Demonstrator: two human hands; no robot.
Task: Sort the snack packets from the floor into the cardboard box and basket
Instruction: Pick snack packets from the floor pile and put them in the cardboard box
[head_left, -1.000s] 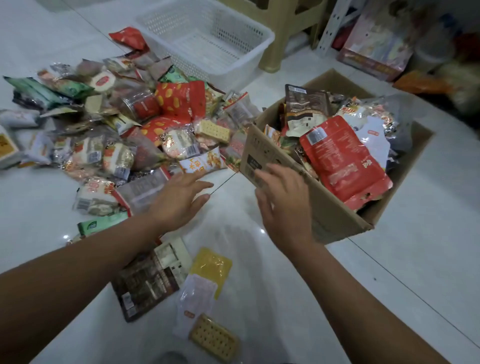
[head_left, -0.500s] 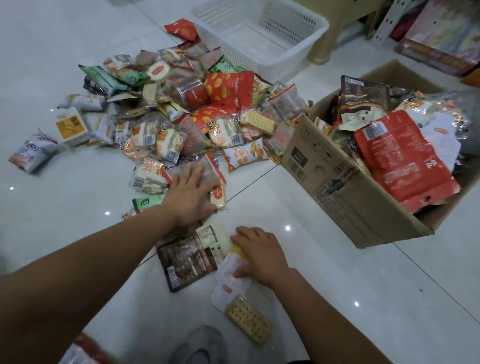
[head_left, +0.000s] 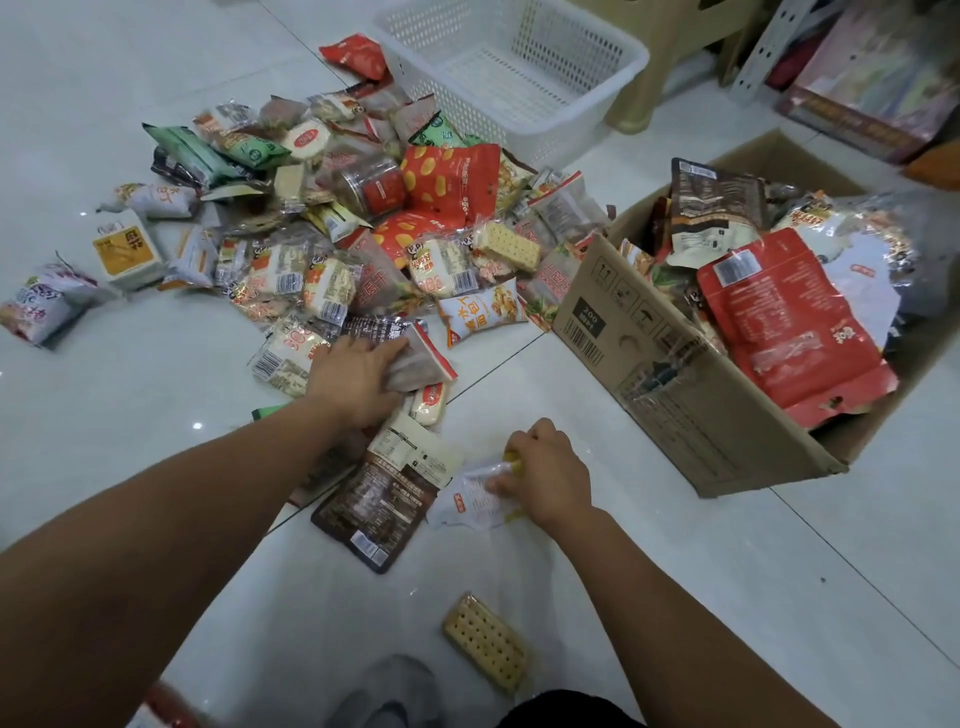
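Floor (head_left: 675, 571): left hand (head_left: 358, 379) flat on clear packet (head_left: 423, 366); right hand (head_left: 550, 478) pinches white packet (head_left: 470, 501).

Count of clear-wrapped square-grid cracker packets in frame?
2. Near cracker packet lies alone on the floor at the bottom; far cracker packet sits on the pile beside the cardboard box. Others may be buried.

Both forearms reaching forward, left hand (head_left: 358, 382) flat, fingers extended, right hand (head_left: 545, 478) curled, pinching white packet (head_left: 467, 501)

We see the snack pile (head_left: 363, 249) on the floor (head_left: 675, 597) left of the cardboard box (head_left: 701, 415), the basket (head_left: 467, 119) behind both, and a cracker packet (head_left: 485, 642) nearest us.
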